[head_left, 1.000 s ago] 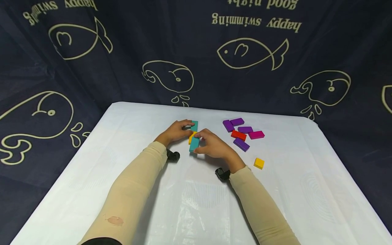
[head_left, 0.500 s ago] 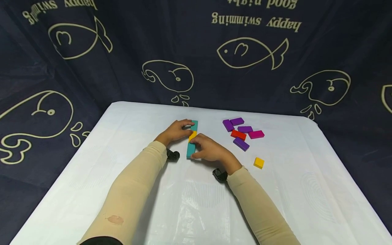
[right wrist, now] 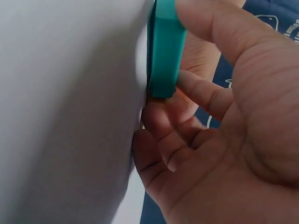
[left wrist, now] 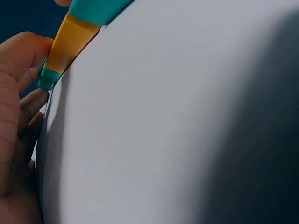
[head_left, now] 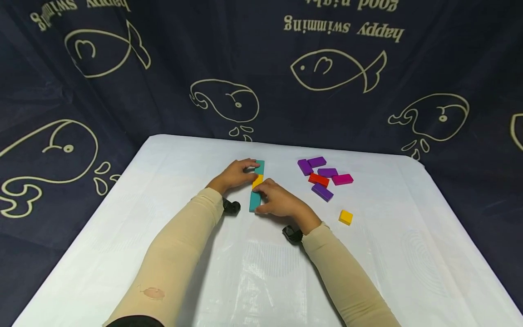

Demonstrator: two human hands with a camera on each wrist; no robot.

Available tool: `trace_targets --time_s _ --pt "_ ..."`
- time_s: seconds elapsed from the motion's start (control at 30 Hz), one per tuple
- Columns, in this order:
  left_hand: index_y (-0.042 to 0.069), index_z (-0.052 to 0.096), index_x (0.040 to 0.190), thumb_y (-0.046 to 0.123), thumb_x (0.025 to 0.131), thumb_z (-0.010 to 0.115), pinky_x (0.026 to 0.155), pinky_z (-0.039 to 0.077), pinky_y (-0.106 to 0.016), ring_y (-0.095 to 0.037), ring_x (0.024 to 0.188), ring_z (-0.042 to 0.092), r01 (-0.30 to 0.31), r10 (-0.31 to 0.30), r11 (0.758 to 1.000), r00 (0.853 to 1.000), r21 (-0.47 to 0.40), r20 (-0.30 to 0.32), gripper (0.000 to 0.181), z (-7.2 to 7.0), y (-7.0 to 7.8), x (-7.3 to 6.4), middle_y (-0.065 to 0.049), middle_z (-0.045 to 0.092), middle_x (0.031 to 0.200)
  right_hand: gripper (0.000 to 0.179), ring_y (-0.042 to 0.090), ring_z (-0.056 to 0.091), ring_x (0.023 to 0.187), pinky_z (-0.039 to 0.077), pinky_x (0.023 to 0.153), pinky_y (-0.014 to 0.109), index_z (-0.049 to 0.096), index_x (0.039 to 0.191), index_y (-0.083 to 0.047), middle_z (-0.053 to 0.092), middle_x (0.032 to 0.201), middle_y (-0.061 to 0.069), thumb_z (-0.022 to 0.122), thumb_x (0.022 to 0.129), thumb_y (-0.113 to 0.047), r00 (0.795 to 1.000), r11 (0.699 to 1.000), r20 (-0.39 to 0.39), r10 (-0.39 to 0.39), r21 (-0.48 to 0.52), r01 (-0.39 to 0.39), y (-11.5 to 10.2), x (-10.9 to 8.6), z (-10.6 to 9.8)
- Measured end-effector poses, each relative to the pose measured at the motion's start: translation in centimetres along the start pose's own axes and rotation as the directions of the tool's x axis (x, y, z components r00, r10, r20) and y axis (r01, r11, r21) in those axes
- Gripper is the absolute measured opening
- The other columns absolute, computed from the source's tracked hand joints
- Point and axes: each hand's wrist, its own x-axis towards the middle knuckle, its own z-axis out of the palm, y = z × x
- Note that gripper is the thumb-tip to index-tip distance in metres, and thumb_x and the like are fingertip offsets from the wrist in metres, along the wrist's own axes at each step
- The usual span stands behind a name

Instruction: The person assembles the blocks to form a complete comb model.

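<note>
In the head view, a far teal block (head_left: 259,166), a yellow block (head_left: 258,182) and a near teal block (head_left: 255,201) lie end to end in a row. My left hand (head_left: 236,174) is at the row's left side. Its fingers bend over the far teal block, and its thumb touches the yellow block (left wrist: 70,44), as the left wrist view shows. From the right, my right hand (head_left: 282,198) pinches the near teal block (right wrist: 167,51) lengthwise, thumb at its near end and index finger at its far end. The right index fingertip partly hides the joint with the yellow block.
To the right lie several purple blocks (head_left: 322,192), a red block (head_left: 318,180) and a magenta block (head_left: 342,180). A small yellow block (head_left: 345,217) sits nearer. Behind the white table (head_left: 196,154) hangs a dark printed cloth (head_left: 269,122).
The near teal block has come down and toward me, from overlapping the yellow block to lying flat at its near end, with my right hand on it. My left hand has stayed put.
</note>
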Motion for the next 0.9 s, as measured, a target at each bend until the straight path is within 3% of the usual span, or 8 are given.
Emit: trace_targets --time_s 0.43,0.9 --pt "0.017 0.058 0.14 0.03 0.093 0.065 0.121 0.012 -0.045 -0.022 0.147 0.026 0.0 0.0 1.0 1.0 -0.02 0.006 0.05 -0.05 -0.14 0.07 0.002 0.042 0.155 0.059 0.021 0.05 0.109 0.043 0.101 0.035 0.058 0.134 -0.009 0.048 0.119 0.009 0.081 0.082 -0.024 0.998 0.998 -0.012 0.057 0.02 -0.057 0.08 -0.03 0.03" --pt "0.014 0.059 0.139 0.027 0.093 0.065 0.122 0.007 -0.04 -0.019 0.147 0.028 -0.026 0.026 0.999 1.0 -0.02 0.0 0.049 0.07 -0.32 0.0 -0.001 0.043 0.154 0.054 0.025 0.049 0.111 0.043 0.101 0.038 0.058 0.129 -0.009 0.045 0.122 0.012 0.081 0.082 -0.021 0.998 0.997 -0.018 0.055 0.051 -0.054 0.22 -0.02 0.04"
